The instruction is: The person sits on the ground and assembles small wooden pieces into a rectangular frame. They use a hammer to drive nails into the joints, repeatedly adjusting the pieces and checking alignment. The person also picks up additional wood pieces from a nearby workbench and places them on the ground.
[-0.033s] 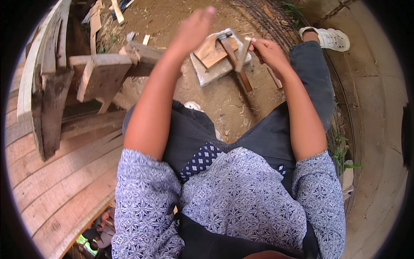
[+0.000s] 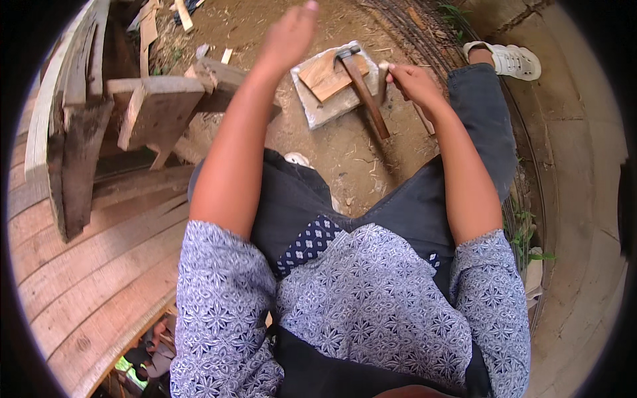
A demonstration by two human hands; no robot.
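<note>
My right hand point(image 2: 415, 85) is closed on a short wooden stick point(image 2: 383, 83), held upright between thumb and fingers just right of a claw hammer. That hammer point(image 2: 361, 91) rests with its head on a flat piece of wood point(image 2: 332, 74), and its brown handle slants toward me past the edge of a pale stone slab point(image 2: 322, 119). The wood lies on the slab. My left hand point(image 2: 286, 41) is raised to the upper left of the slab. Blur hides how its fingers are set, and one fingertip points away from me at the top edge.
A rough wooden frame point(image 2: 162, 109) stands at the left, above curved planks point(image 2: 86, 305). Thin metal rods point(image 2: 424, 43) run along the dirt floor beside a concrete strip point(image 2: 577, 186) at the right. Another person point(image 2: 156, 355) shows small at the lower left.
The stick in my right hand has swung its lower end to the right, away from the hammer's handle. My left hand has shifted slightly up and left. The hammer stays on the wood.
</note>
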